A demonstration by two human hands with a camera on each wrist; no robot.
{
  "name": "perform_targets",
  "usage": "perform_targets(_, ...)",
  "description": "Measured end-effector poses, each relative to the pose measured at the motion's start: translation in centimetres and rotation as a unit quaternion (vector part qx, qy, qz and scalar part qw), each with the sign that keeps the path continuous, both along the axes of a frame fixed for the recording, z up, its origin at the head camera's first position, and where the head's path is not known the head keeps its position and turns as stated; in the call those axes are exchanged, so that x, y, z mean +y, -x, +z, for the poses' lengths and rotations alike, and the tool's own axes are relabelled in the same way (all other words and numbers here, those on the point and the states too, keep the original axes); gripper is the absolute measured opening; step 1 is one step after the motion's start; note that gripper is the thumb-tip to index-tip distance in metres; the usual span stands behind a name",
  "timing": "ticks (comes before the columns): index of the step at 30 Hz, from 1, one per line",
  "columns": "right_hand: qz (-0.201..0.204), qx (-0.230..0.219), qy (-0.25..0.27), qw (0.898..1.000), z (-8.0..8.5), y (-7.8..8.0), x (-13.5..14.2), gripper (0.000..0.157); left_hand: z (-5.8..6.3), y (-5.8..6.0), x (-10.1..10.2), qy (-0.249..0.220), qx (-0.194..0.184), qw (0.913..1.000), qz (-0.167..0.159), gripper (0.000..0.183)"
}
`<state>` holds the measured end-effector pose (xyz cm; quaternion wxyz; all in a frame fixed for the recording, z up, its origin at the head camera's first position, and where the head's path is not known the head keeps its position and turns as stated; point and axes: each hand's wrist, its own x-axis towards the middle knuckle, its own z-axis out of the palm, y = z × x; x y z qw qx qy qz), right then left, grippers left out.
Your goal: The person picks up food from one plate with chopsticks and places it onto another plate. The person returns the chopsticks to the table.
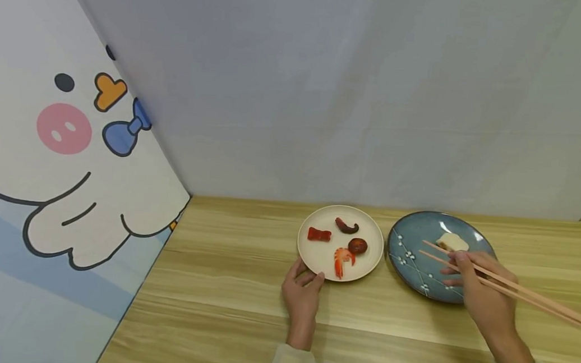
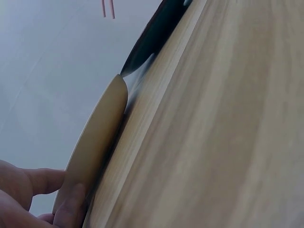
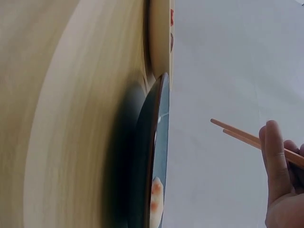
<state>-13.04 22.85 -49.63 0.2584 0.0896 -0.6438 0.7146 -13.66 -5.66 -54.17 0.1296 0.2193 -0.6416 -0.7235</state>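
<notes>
Head view: my right hand grips pink-orange chopsticks, fingers curled round the shafts. Off-white food piece sits on the far side of the blue plate; long axis roughly left-right. It's just beyond my right fingertips, with the chopstick tips past its left end and slightly parted. Shafts slant far-left to near-right. Right hand is nearer by far. My left hand holds the near-left rim of the cream plate, thumb and fingers spread along it; shrimp near that edge.

Left wrist: one of my fingers on the cream plate's rim, another against its outer wall. Food piece not visible here.

Right wrist: chopstick tips stand clear above the blue plate, toward the cream plate's side. Food piece, orange-brown patches showing, lies below tip level, so I judge the gap is down and rightward. Nothing between the tips.
</notes>
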Motion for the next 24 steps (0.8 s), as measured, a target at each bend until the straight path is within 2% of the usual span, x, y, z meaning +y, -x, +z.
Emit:
perform_targets(10, -0.019, -0.015, -0.113, 0.993, 0.1, -0.4, -1.7, 0.016, 0.2, -0.2, 0.1, -0.008, 0.001, 1.0, -0.002, 0.061)
perform_targets(16, 0.003, 0.006, -0.1, 0.995, -0.3, -0.3, -2.5, 0.015, 0.3, -0.2, 0.1, -0.008, -0.003, 1.0, -0.004, 0.061)
perform_targets(24, -0.006, 0.0, -0.121, 0.993, -0.3, -0.3, -3.4, 0.015, 0.3, -0.1, 0.1, -0.001, -0.007, 1.0, -0.002, 0.062)
